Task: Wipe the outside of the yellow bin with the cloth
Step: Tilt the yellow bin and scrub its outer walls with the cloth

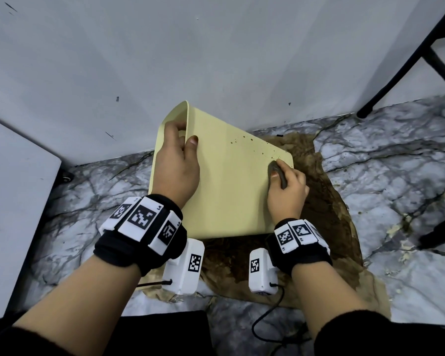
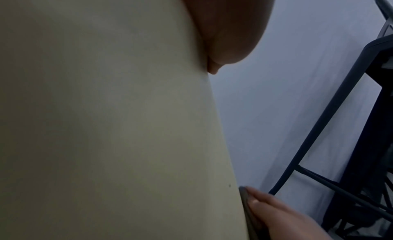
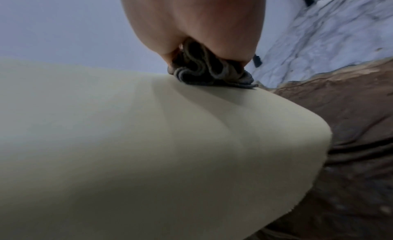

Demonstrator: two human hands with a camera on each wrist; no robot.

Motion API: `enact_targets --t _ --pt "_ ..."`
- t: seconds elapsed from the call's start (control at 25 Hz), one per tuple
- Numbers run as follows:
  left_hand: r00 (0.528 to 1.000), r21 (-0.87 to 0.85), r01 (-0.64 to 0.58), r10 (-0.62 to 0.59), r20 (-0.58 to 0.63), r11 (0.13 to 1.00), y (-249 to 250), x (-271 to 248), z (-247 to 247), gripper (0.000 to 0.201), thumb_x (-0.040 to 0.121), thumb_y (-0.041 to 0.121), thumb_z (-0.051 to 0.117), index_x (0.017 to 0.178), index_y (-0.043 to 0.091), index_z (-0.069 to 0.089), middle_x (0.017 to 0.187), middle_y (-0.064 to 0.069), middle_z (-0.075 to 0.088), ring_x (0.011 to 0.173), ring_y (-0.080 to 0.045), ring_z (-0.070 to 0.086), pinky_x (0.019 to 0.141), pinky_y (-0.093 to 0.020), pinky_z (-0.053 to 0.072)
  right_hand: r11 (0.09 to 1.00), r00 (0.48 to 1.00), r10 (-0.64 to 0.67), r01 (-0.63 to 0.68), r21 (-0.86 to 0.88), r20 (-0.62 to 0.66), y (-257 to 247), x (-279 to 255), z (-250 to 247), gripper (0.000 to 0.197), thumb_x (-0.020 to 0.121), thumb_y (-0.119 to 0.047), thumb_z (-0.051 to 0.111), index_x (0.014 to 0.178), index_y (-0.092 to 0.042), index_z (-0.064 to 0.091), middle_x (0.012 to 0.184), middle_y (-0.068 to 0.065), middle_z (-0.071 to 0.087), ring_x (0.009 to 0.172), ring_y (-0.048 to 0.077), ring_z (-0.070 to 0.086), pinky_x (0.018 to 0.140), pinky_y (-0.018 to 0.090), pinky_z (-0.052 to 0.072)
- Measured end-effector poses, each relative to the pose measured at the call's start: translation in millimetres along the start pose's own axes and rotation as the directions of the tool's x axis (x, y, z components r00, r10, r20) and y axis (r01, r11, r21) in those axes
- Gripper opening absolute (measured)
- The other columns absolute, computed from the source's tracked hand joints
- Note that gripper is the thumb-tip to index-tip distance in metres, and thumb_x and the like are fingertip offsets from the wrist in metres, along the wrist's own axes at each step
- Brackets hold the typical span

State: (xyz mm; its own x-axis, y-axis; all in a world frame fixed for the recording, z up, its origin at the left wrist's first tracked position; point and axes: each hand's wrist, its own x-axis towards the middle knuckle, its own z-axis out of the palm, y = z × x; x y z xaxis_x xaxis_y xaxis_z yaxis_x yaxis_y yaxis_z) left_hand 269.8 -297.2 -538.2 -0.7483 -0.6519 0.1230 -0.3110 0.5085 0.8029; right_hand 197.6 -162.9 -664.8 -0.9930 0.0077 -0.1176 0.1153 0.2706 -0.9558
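Note:
The pale yellow bin lies tilted on its side on a brown mat, its broad outer wall facing up, and it fills the left wrist view and the right wrist view. Dark specks dot the wall near its far right corner. My left hand grips the bin's open rim, fingers inside and thumb on the outer wall. My right hand holds a bunched grey cloth and presses it on the wall near the right corner. The cloth shows crumpled under the fingers.
A stained brown mat lies under the bin on the marble-patterned floor. A grey wall stands right behind. Black chair legs rise at the far right, and a white panel stands at the left.

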Motion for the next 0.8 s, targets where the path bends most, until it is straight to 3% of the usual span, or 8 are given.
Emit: enact_targets --t 0.16,0.32,0.44,0.48,0.56,0.64,0.8 --pt "0.999 -0.077 -0.028 0.031 0.04 0.997 3.3 -1.3 -4.0 0.014 0.094 0.02 0.041 0.101 0.031 0.038 0.074 0.01 0.061 0.068 -0.015 0.058 0.064 -0.027 0.044 0.991 0.992 -0.123 0.122 0.054 0.014 -29.7 -14.2 22.3 0.032 0.09 -0.016 0.047 0.12 -0.024 0.057 0.122 0.007 0.05 0.109 0.025 0.037 0.089 0.013 0.019" --pt "0.996 -0.061 -0.074 0.077 0.045 0.995 -0.4 -1.3 -6.0 0.015 0.093 0.02 0.042 0.105 0.029 0.04 0.076 0.009 0.063 0.07 -0.016 0.061 0.065 -0.027 0.046 0.946 0.95 -0.312 0.312 0.093 -0.018 -64.5 -39.0 45.2 0.037 0.083 -0.023 0.045 0.117 -0.022 0.059 0.117 0.011 0.054 0.107 0.03 0.044 0.091 0.016 0.02" --pt "0.992 -0.002 -0.126 0.126 0.009 0.992 -6.3 1.2 -5.1 0.02 0.092 0.018 0.043 0.112 0.022 0.043 0.071 0.014 0.06 0.059 0.004 0.055 0.059 -0.01 0.04 0.88 0.882 -0.47 0.467 0.08 0.019 -84.6 -49.4 52.8 0.041 0.08 -0.028 0.042 0.117 -0.02 0.06 0.113 0.012 0.057 0.103 0.03 0.049 0.089 0.018 0.023" --pt "0.991 0.015 -0.132 0.132 0.004 0.991 -7.2 1.8 -5.3 0.02 0.092 0.018 0.043 0.112 0.021 0.043 0.071 0.013 0.06 0.058 0.005 0.055 0.056 -0.007 0.037 0.87 0.87 -0.491 0.487 0.075 0.035 -86.1 -49.3 53.0 0.041 0.081 -0.028 0.042 0.117 -0.021 0.059 0.114 0.012 0.057 0.103 0.031 0.049 0.089 0.018 0.023" --pt "0.992 0.013 -0.129 0.129 0.012 0.992 -6.8 1.7 -5.6 0.02 0.093 0.018 0.043 0.112 0.021 0.042 0.074 0.005 0.064 0.063 -0.004 0.058 0.058 -0.015 0.041 0.871 0.87 -0.49 0.486 0.077 0.058 -80.8 -44.9 51.2 0.04 0.083 -0.029 0.042 0.119 -0.024 0.058 0.116 0.011 0.056 0.104 0.032 0.047 0.09 0.018 0.024" --pt "0.992 0.02 -0.125 0.125 0.019 0.992 -4.8 0.5 -6.7 0.019 0.093 0.019 0.042 0.112 0.021 0.042 0.08 -0.007 0.067 0.069 -0.021 0.061 0.062 -0.028 0.043 0.894 0.894 -0.445 0.439 0.088 0.058 -68.7 -37.7 47.7 0.038 0.085 -0.026 0.043 0.12 -0.025 0.057 0.119 0.01 0.055 0.108 0.03 0.044 0.093 0.019 0.024" --pt "0.99 0.066 -0.14 0.139 0.026 0.988 -2.6 -2.4 -7.1 0.02 0.093 0.019 0.04 0.113 0.019 0.041 0.082 -0.016 0.066 0.071 -0.03 0.059 0.062 -0.035 0.044 0.967 0.968 -0.246 0.242 0.077 0.045 -37.0 -17.8 30.8 0.035 0.089 -0.018 0.047 0.122 -0.027 0.055 0.123 0.007 0.05 0.113 0.027 0.037 0.094 0.016 0.021"
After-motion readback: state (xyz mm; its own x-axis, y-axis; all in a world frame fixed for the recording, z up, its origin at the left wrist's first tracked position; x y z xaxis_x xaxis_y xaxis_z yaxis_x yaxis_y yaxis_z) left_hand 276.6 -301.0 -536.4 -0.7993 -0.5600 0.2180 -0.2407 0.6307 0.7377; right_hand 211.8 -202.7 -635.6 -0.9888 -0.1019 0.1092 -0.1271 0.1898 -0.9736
